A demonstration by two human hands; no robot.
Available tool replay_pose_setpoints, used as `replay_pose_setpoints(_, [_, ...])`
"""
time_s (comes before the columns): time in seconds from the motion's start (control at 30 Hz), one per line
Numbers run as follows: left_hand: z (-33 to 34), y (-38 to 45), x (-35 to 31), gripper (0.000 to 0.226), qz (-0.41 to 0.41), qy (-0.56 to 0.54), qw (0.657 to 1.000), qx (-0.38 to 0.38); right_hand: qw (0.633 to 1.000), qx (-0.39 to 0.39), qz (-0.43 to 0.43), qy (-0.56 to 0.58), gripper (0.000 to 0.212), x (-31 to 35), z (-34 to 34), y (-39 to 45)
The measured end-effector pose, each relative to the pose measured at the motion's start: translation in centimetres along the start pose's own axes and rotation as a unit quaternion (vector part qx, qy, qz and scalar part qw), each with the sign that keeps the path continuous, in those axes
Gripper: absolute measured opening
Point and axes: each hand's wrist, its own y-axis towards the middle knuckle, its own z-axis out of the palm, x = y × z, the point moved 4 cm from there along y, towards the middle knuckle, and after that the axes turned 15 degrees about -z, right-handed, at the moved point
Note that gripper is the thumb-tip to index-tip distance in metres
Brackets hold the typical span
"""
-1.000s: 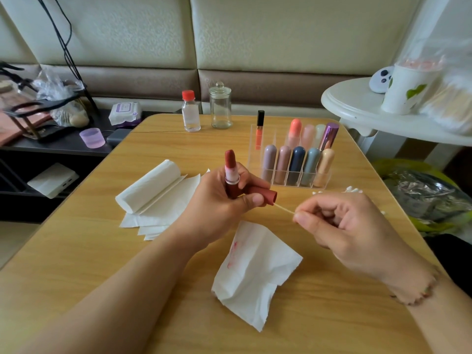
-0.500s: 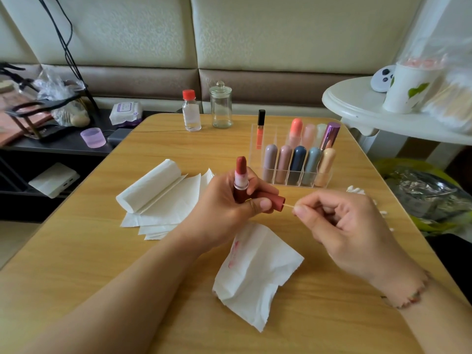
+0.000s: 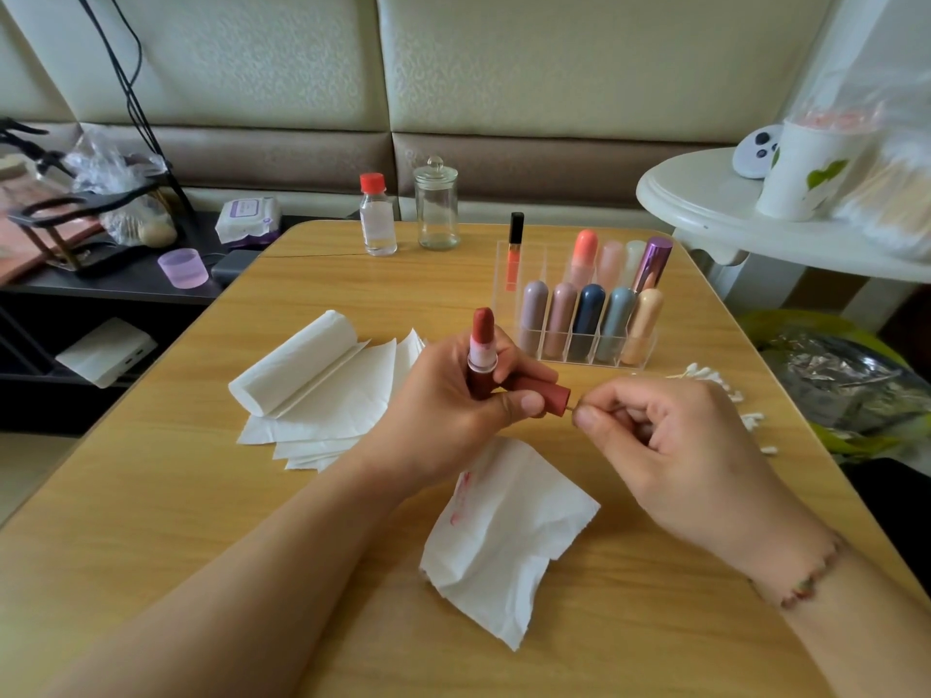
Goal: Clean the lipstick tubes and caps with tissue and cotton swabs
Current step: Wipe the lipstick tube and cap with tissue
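Between your two hands, just above the stained tissue (image 3: 509, 536), sits the work. Your left hand (image 3: 443, 400) curls round two things at once: the lipstick tube (image 3: 482, 355) stands upright in the fist with its bullet bare on top, and the dark red cap (image 3: 541, 395) lies sideways under your thumb, mouth toward the right. Your right hand (image 3: 670, 445) pinches the cotton swab (image 3: 571, 408) between thumb and forefinger; only a sliver of stick shows at the cap's mouth, the tip seemingly inside.

Both pieces look light, hard and smooth, likely to slip, so grip the bodies firmly and keep fingers off the soft bullet, which would smear or snap. The swab stick looks thin and will probably bend; hold it close to the cap, as you do.

Both forearms reach in over the table (image 3: 151, 496), wrists low, right wrist turned inward. Beyond them stand the clear organiser (image 3: 589, 345) of lipsticks, spare swabs (image 3: 715, 382) and folded tissues (image 3: 322, 390).
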Motion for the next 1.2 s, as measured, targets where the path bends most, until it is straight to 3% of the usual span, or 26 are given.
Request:
replay_pose_setpoints(0.23, [0.0, 0.1, -0.1, 0.029, 0.001, 0.011, 1.000, -0.008, 1.000, 0.008, 0.009, 0.005, 0.020, -0.1, -0.1, 0.1])
replay_pose_setpoints(0.43, [0.1, 0.0, -0.1, 0.033, -0.004, 0.011, 1.000, -0.003, 0.997, -0.003, 0.024, 0.076, 0.019, 0.0, -0.2, 0.2])
replay_pose_setpoints(0.57, [-0.1, 0.0, -0.3, 0.037, 0.005, 0.018, 1.000, -0.014, 0.986, 0.041, 0.044, 0.157, 0.017, 0.1, -0.1, 0.1])
replay_pose_setpoints(0.7, [-0.5, -0.1, -0.4, 0.038, 0.000, 0.033, 0.999, -0.030, 0.988, 0.075, 0.081, 0.108, 0.020, -0.7, -0.4, 0.0])
replay_pose_setpoints(0.9, [-1.0, 0.0, -0.5, 0.036, 0.000, 0.033, 0.998, -0.044, 0.997, -0.002, 0.071, 0.041, 0.021, -0.4, -1.5, 0.1])
replay_pose_setpoints(1.03, [-1.1, 0.0, -0.4, 0.033, 0.007, 0.033, 0.999, -0.043, 0.988, -0.026, 0.037, 0.146, 0.023, 0.2, -1.5, 0.0])
replay_pose_setpoints(1.2, [-1.2, -0.1, -0.4, 0.029, 0.012, 0.021, 0.999, -0.044, 0.979, 0.027, 0.033, 0.201, 0.023, 0.4, -1.1, -0.1])
